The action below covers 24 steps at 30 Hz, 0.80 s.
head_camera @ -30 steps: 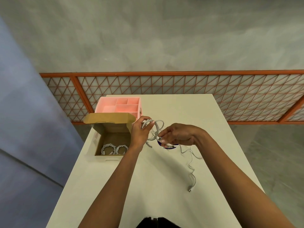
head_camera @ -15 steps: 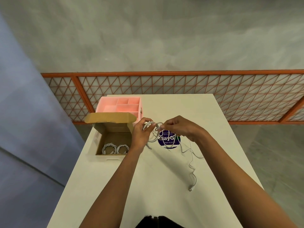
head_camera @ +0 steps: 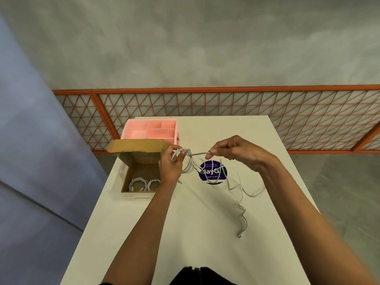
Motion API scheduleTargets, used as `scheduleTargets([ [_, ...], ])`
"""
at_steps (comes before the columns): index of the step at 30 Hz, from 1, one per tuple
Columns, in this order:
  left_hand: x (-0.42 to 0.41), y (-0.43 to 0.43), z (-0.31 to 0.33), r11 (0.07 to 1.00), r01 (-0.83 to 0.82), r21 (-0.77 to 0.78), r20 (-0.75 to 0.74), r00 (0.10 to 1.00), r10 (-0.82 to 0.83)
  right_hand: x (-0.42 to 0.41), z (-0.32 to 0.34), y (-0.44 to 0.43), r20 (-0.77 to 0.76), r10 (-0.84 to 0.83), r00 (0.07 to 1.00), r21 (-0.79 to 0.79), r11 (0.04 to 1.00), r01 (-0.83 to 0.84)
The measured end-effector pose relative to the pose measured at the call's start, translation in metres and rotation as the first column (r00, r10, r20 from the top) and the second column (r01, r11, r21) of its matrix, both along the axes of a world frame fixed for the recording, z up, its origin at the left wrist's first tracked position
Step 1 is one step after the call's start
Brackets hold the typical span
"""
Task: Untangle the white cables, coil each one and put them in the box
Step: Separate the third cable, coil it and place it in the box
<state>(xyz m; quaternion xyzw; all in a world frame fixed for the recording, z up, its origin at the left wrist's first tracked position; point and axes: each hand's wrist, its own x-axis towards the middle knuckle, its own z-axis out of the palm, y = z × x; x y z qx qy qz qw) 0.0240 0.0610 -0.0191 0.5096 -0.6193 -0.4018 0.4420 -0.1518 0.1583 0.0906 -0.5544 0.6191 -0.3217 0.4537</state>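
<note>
My left hand (head_camera: 171, 164) grips a coil of white cable (head_camera: 188, 163) just right of the open cardboard box (head_camera: 125, 182). My right hand (head_camera: 236, 152) pinches the same cable's free end and holds it stretched level to the right of the coil. Two coiled white cables (head_camera: 144, 184) lie side by side in the box. A loose white cable (head_camera: 239, 199) trails across the table under my right hand, with its plug (head_camera: 239, 236) nearest me.
A pink divided organiser (head_camera: 152, 130) stands behind the box, whose lid flap (head_camera: 137, 145) is raised. A round purple sticker (head_camera: 211, 172) lies flat on the white table (head_camera: 195, 223). An orange lattice railing (head_camera: 226, 112) runs behind the table's far edge.
My right hand rose from over the sticker and drew the cable's end out to the right, pulling it taut. My left hand stayed beside the box with the coil.
</note>
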Motion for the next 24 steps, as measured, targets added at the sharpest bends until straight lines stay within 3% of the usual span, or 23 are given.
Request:
scheduleTargets([
  [6,0.002,0.004,0.002,0.969,0.16,0.189,-0.26,0.96,-0.108,-0.013,-0.009,0.0,0.115,-0.157,0.981,0.011,0.988,0.157],
  [10,0.005,0.009,0.006,0.864,0.433,0.257,-0.423,0.854,-0.302,-0.024,-0.02,-0.006,0.164,-0.282,0.945,0.03,0.959,0.281],
  [13,0.006,0.014,0.013,0.796,0.543,0.266,-0.506,0.782,-0.365,-0.024,-0.022,-0.01,0.197,-0.315,0.928,0.014,0.948,0.319],
  [15,0.005,0.018,0.022,0.775,0.565,0.283,-0.459,0.789,-0.408,-0.023,-0.022,-0.011,0.233,-0.324,0.917,0.009,0.944,0.331],
  [19,0.003,0.023,0.034,0.812,0.523,0.261,-0.212,0.851,-0.48,-0.02,-0.02,-0.011,0.248,-0.323,0.913,-0.007,0.942,0.335],
  [24,0.005,0.022,0.035,0.784,0.59,0.19,-0.102,0.807,-0.582,-0.022,-0.021,-0.011,0.229,-0.329,0.916,-0.003,0.941,0.338],
])
